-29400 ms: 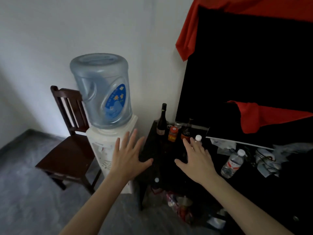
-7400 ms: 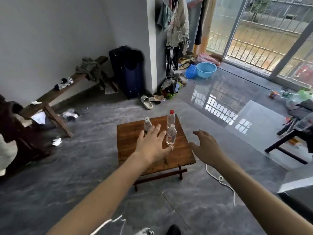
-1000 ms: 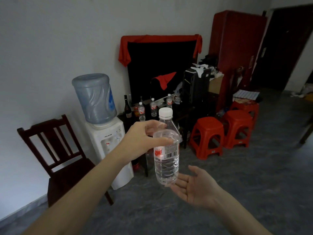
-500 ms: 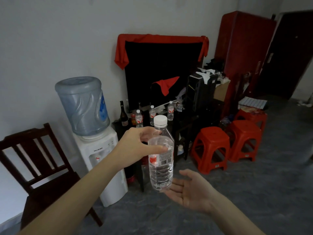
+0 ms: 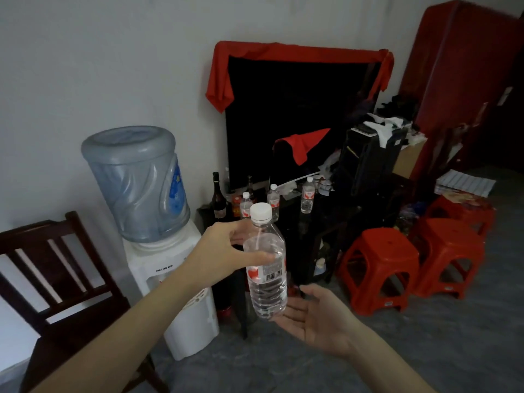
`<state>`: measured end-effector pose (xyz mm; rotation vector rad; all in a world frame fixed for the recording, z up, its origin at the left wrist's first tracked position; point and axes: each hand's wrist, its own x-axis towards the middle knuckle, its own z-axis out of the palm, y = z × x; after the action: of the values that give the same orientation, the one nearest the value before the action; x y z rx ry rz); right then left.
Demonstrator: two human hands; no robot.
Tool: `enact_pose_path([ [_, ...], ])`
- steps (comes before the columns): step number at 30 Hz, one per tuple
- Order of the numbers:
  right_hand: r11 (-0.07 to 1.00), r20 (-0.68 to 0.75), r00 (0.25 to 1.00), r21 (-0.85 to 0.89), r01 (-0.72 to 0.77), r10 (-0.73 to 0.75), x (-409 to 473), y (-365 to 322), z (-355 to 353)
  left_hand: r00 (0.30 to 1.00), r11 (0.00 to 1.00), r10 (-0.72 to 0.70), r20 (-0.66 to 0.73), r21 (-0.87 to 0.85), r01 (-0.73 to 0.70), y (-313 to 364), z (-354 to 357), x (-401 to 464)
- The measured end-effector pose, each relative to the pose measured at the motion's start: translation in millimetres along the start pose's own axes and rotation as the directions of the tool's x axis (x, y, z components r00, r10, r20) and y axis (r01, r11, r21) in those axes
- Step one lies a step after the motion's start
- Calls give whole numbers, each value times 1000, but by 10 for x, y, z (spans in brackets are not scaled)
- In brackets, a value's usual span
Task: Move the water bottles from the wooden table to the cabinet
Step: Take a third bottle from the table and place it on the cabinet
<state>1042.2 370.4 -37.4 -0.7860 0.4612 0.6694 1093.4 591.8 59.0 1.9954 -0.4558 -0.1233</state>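
Your left hand [image 5: 219, 255] grips a clear plastic water bottle with a white cap and red label [image 5: 266, 269] around its upper body, thumb in front, holding it upright in the air. Your right hand [image 5: 317, 316] lies palm up with fingers relaxed and spread, just beside the bottle's base; whether it touches the base, you cannot tell. Beyond them stands the low dark cabinet [image 5: 320, 219], with three small water bottles [image 5: 273, 198] upright on its top beside a dark glass wine bottle [image 5: 217, 199]. A white water dispenser with a blue jug [image 5: 158, 251] stands left of it, next to a dark wooden chair [image 5: 54, 279]. Two red plastic stools [image 5: 380, 265] sit on the right.
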Motion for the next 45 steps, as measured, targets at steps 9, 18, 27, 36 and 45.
enact_pose_path([
  [9, 995, -14, 995, -16, -97, 97, 889, -628, -59, 987, 990, -134, -89, 22, 137, -452, -101, 740],
  [18, 983, 9, 984, -59, -177, 177, 1936, -1777, -313, 957, 967, -232, -173, 64, 246, -757, -62, 1972],
  [27, 946, -41, 947, -43, -322, 320, 2890, -2504, -813, 936, 937, -289, -200, 140, 319, -1283, 253, 2734],
  [36, 919, -147, 910, -22, -394, 387, 3849, -2664, -813, 931, 934, -316, -181, 111, 338, -1940, 274, 3292],
  [45, 914, -289, 870, 53, -402, 399, 4893, -2817, -772, 939, 941, -328, -103, 50, 334, -2817, 96, 3970],
])
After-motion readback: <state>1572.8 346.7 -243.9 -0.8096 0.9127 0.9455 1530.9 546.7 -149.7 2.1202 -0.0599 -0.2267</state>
